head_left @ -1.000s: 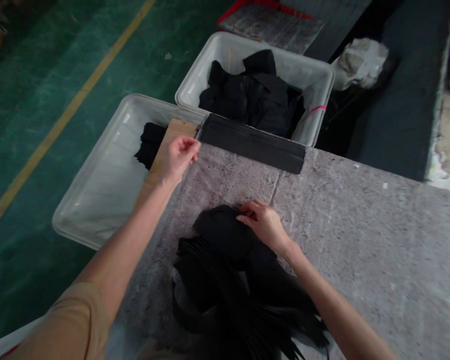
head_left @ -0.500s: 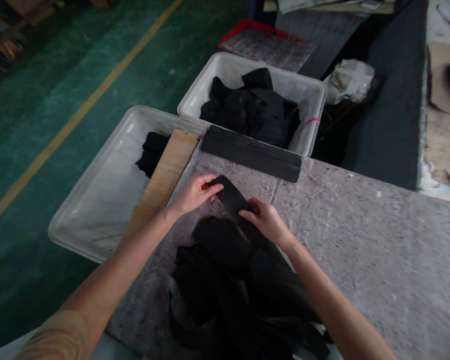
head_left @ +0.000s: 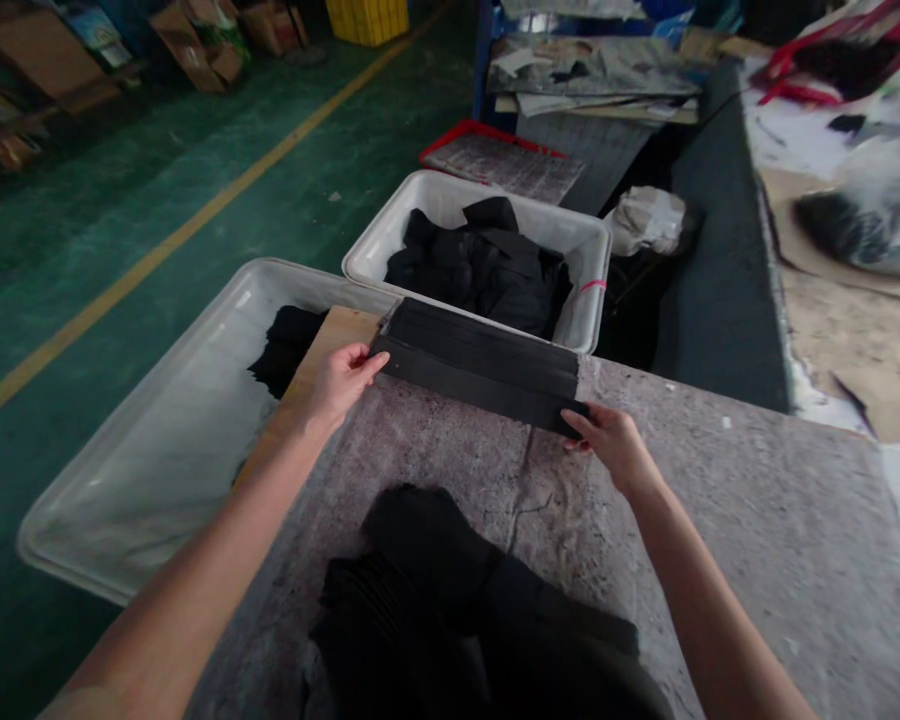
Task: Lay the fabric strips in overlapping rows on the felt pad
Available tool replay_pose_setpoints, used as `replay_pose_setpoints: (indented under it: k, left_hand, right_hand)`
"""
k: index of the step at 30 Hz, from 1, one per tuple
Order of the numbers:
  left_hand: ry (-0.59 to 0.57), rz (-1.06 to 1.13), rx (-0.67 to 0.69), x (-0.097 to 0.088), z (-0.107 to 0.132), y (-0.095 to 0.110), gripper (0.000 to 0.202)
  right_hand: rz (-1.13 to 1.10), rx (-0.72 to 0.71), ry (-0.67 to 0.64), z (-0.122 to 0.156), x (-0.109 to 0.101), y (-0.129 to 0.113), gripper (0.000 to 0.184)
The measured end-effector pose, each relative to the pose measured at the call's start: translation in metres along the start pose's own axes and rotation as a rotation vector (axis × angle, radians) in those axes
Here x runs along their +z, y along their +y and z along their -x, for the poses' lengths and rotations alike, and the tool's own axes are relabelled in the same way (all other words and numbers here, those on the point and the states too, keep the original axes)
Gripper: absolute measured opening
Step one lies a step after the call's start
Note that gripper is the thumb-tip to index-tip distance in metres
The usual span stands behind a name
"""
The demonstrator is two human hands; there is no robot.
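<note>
A neat stack of long black fabric strips (head_left: pixel 487 362) lies along the far edge of the grey table (head_left: pixel 757 540). My left hand (head_left: pixel 341 378) pinches the left end of the top strip, fingers closed on it. My right hand (head_left: pixel 611 442) grips the right end of the same strip. Close to me, a loose heap of black strips (head_left: pixel 450 610) rests on the table between my forearms.
A white bin (head_left: pixel 157 420) with a few black pieces sits left of the table, with a wooden board (head_left: pixel 307 375) over its edge. A second white bin (head_left: pixel 585 250) behind holds black fabric. A green floor with a yellow line lies left; a cluttered bench stands right.
Both hands lifted a black strip off the near heap, carried it forward and laid it stretched out on the far stack. The camera tilted up.
</note>
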State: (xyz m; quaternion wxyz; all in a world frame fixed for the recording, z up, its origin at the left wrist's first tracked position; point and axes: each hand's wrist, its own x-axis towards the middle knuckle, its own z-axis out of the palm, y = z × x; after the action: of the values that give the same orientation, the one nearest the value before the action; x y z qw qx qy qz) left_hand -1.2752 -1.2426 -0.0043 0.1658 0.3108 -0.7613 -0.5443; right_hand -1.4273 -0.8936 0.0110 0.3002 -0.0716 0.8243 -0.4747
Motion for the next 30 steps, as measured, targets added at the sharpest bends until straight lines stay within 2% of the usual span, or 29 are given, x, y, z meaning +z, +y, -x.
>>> replay_pose_setpoints:
  k: [4, 7, 9, 16, 30]
  left_hand:
    - [0.115, -0.08, 0.041, 0.006, -0.015, -0.003, 0.029]
    - [0.126, -0.127, 0.045, 0.007, -0.023, -0.006, 0.029]
    - [0.12, -0.158, 0.067, 0.008, -0.026, -0.009, 0.029]
    - [0.163, -0.219, 0.098, 0.014, -0.033, -0.02, 0.029]
    - [0.231, -0.244, 0.061, 0.019, -0.042, -0.03, 0.032]
  right_hand:
    - [0.155, -0.063, 0.201, -0.012, 0.005, 0.006, 0.045]
    - [0.341, -0.14, 0.372, -0.015, 0.005, 0.009, 0.046]
    - [0.402, -0.159, 0.427, -0.016, 0.004, 0.009, 0.045]
    - [0.431, -0.083, 0.374, -0.023, 0.004, 0.011, 0.037]
    - [0.564, 0.013, 0.382, -0.025, 0.005, 0.001, 0.033]
